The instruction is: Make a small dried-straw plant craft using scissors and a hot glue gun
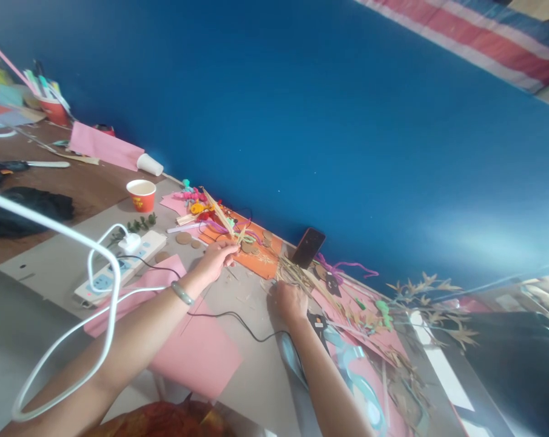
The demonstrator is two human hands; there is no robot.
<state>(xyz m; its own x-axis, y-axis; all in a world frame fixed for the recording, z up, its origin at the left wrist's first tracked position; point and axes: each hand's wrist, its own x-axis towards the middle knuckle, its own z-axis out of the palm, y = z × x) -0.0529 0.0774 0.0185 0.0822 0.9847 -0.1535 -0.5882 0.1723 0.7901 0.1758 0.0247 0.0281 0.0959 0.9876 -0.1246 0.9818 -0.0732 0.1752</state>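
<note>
My left hand (220, 255), with a bangle on its wrist, is closed in a pinch on a dry, straw-coloured leaf sprig (241, 234). It hovers by the left edge of an orange sheet (256, 262). My right hand (291, 300) is curled beside a bundle of dried plant stalks (301, 271); its fingertips are hidden, so whether it grips the stalks does not show. Round cork-like discs (183, 238) and a heap of coloured craft bits (199, 206) lie beyond the left hand. A dark phone (308, 247) leans on the blue wall behind the stalks.
A power strip (124, 267) with a white plug and looping white cable (114, 303) is at left. A thin black wire crosses the table between my arms. Pink paper (196, 346), a red paper cup (142, 195) and blue ribbon or tape (363, 388) lie around.
</note>
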